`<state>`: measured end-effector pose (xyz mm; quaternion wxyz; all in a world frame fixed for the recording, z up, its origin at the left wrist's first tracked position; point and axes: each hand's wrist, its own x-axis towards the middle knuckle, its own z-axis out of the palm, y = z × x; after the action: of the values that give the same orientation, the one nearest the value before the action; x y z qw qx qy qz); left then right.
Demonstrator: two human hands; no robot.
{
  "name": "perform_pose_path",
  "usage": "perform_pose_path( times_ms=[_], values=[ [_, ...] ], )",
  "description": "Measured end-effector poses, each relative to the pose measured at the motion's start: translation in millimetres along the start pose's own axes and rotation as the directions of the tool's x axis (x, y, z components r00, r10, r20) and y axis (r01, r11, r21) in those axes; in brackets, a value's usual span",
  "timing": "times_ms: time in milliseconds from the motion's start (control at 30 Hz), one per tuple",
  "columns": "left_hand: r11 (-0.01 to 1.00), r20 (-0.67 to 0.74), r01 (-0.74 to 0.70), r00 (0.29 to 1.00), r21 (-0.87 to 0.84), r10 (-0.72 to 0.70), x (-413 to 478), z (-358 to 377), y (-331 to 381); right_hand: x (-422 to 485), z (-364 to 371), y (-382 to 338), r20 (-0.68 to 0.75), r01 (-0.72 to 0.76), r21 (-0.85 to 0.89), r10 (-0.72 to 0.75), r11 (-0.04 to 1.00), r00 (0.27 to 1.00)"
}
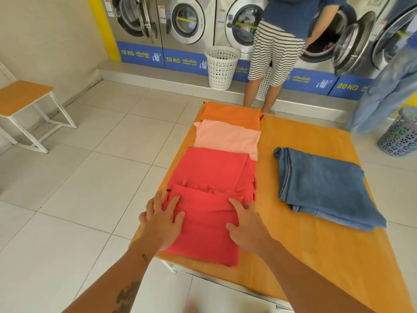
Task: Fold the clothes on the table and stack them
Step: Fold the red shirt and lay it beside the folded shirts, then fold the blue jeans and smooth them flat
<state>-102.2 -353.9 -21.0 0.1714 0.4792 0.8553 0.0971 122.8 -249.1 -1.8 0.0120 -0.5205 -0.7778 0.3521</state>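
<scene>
table | folded garments: 4 | hands: 2, left, right, flat on red garment

Counts: 4 garments on bench: 1 red, 1 pink, 1 orange, 1 denim. 2 hands: left, right. 5 washers, 3 baskets, 1 stool.

We read "10 KG" on the blue panels under two left washing machines and "20 KG" on the blue panel at right; the smaller print stays illegible.
</scene>
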Motion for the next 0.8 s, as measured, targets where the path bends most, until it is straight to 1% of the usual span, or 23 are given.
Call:
perform_pose_path(
  times_ms=[100,167,267,367,433,500,567,700,800],
  values=[
    [0.994,-0.141,-0.004,0.99,-0.108,-0.012,9,-18,39,4,-32,9,-0.032,-0.008,0.083,0.01,0.997,0.999],
    [0.979,-0.2,-0.086,0.979,-0.184,0.048,17,-29,77,5,-60,21,-0.083,-0.03,0.128,0.041,0.991,0.996],
    [0.943,-0.226,-0.238,0.956,-0.235,0.185,31,-38,144,8,-107,53,-0.207,-0.071,0.136,0.098,0.988,0.973],
    [0.904,-0.22,-0.338,0.933,-0.262,0.285,41,-33,211,8,-153,99,-0.259,-0.11,0.172,0.153,0.979,0.954],
    [0.893,-0.176,-0.358,0.931,-0.272,0.32,48,-20,254,7,-182,134,-0.28,-0.145,0.196,0.197,0.97,0.94],
    [0.894,-0.064,-0.338,0.94,-0.295,0.335,55,0,293,7,-207,170,-0.317,-0.21,0.169,0.255,0.963,0.914],
    [0.889,0.031,-0.295,0.945,-0.349,0.326,61,22,324,5,-228,203,-0.325,-0.274,0.146,0.308,0.951,0.894],
    [0.94,0.195,-0.15,0.957,-0.306,0.216,64,55,361,0,-253,254,-0.271,-0.341,0.213,0.391,0.916,0.88],
    [0.961,0.233,-0.077,0.962,-0.267,0.142,62,68,369,4,-259,276,-0.219,-0.35,0.279,0.415,0.894,0.883]
  ],
)
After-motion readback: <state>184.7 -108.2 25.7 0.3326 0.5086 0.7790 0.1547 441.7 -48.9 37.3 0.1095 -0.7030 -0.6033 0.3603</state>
